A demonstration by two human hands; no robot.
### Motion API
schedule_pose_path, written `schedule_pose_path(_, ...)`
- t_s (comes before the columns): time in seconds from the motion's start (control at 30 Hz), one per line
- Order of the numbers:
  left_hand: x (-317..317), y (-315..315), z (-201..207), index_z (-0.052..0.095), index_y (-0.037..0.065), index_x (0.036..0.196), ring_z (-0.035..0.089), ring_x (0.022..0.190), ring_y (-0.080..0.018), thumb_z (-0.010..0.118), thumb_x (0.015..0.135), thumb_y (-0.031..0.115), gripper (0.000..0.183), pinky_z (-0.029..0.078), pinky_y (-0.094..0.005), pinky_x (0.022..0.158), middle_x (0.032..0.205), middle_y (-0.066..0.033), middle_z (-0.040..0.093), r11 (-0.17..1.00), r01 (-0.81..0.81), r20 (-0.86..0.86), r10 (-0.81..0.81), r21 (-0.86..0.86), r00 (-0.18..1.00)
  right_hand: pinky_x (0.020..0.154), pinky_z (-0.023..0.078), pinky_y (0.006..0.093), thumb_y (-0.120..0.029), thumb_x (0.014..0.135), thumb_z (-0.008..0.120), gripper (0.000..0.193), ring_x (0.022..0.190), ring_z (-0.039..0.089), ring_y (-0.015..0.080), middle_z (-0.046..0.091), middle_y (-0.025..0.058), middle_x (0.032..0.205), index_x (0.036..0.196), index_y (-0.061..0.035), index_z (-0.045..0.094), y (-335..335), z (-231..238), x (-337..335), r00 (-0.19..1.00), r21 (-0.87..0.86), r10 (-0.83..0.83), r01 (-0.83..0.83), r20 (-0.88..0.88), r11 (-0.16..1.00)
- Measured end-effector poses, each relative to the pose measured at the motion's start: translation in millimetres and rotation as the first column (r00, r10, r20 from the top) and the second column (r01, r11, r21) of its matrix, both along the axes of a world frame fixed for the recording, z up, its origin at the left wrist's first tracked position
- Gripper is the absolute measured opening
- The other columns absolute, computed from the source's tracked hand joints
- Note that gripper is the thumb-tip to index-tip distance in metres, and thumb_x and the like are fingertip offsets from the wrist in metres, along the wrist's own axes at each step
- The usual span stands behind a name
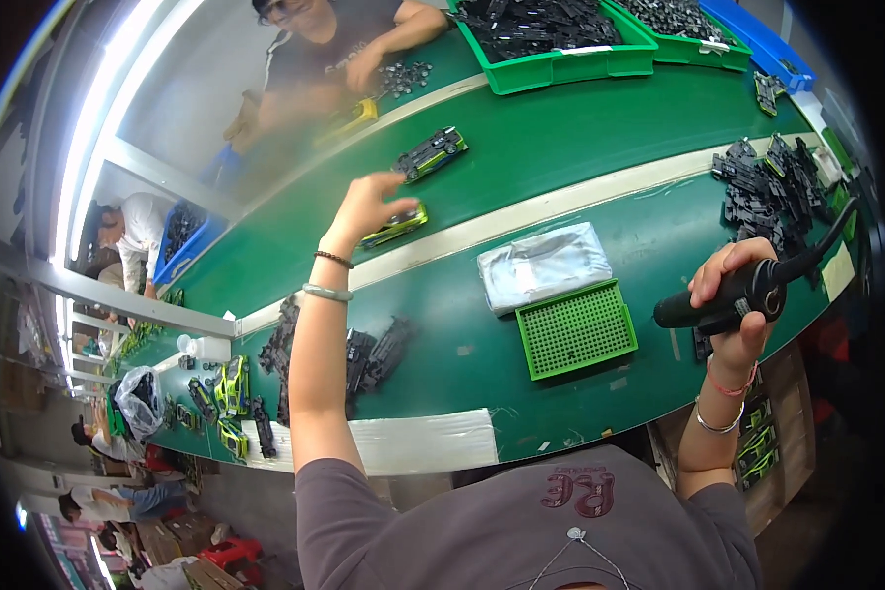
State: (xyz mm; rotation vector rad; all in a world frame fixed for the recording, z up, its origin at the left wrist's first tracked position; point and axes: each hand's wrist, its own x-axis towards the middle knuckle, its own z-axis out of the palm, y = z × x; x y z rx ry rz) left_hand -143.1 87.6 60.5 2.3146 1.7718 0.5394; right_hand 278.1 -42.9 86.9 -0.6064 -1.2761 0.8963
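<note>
My left hand (372, 205) reaches over the far green strip, thumb and fingers apart, with nothing seen between them. Just below its thumb lies a yellow-green toy car (399, 226), partly covered by the hand. Beyond the fingertips another toy car (433, 152) shows its black underside. At the right, my right hand (736, 285) is wrapped round a black electric screwdriver (708, 303), held above the table with its cord running up and right. Between the hands are a green perforated tray (577, 329) and a pale plastic-wrapped packet (545, 265), side by side.
Black chassis parts (772, 192) are heaped at the right, and more (374, 359) lie beside my left forearm. Several toy cars (231, 388) stand at the left. Green bins (570, 67) of parts line the far side, where a person (349, 49) sits.
</note>
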Motion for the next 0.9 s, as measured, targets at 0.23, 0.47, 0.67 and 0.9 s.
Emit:
schedule_pose_path(0.23, 97, 36, 32, 0.066, 0.001, 0.094, 0.062, 0.081, -0.0271, 0.065, 0.078, 0.026, 0.030, 0.049, -0.0331, 0.070, 0.091, -0.0155, 0.064, 0.926, 0.261, 0.175, -0.314, 0.274, 0.933, 0.054, 0.044, 0.0229, -0.059, 0.063, 0.072, 0.071, 0.057, 0.052, 0.0129, 0.052, 0.0085, 0.068, 0.091, -0.0008, 0.044, -7, -5, -5, 0.998, -0.008, -0.023, 0.023, -0.065, 1.000)
schedule_pose_path(0.47, 218, 77, -23, 0.061, 0.010, 0.108, 0.053, 0.105, -0.0314, 0.058, 0.082, 0.024, 0.029, 0.044, -0.0390, 0.089, 0.111, -0.0169, 0.057, 0.892, 0.408, -0.118, -0.392, 0.194, 0.912, 0.055, 0.046, 0.0236, -0.059, 0.060, 0.075, 0.072, 0.059, 0.054, 0.0137, 0.054, 0.0085, 0.069, 0.090, -0.0012, 0.045, -15, -1, -8, 1.000, 0.008, 0.019, -0.019, -0.021, 1.000)
schedule_pose_path(0.67, 196, 71, -43, 0.056, 0.016, 0.109, 0.059, 0.093, -0.0309, 0.065, 0.076, 0.025, 0.035, 0.049, -0.0406, 0.077, 0.096, -0.0128, 0.061, 0.931, 0.358, -0.168, -0.343, 0.069, 0.924, 0.057, 0.046, 0.0255, -0.061, 0.060, 0.073, 0.073, 0.060, 0.054, 0.0140, 0.053, 0.0075, 0.070, 0.092, -0.0021, 0.044, -14, -9, -2, 0.998, 0.010, 0.053, -0.053, -0.019, 0.999)
schedule_pose_path(0.9, -5, -26, -22, 0.047, 0.009, 0.101, 0.058, 0.090, -0.0321, 0.072, 0.067, 0.013, 0.042, 0.048, -0.0415, 0.073, 0.091, -0.0143, 0.060, 0.999, -0.009, -0.399, 0.022, 0.034, 0.916, 0.059, 0.042, 0.0303, -0.070, 0.062, 0.064, 0.078, 0.060, 0.051, 0.0166, 0.052, 0.0061, 0.069, 0.093, -0.0025, 0.043, -12, -21, 4, 0.997, 0.164, 0.074, -0.074, 0.005, 0.984)
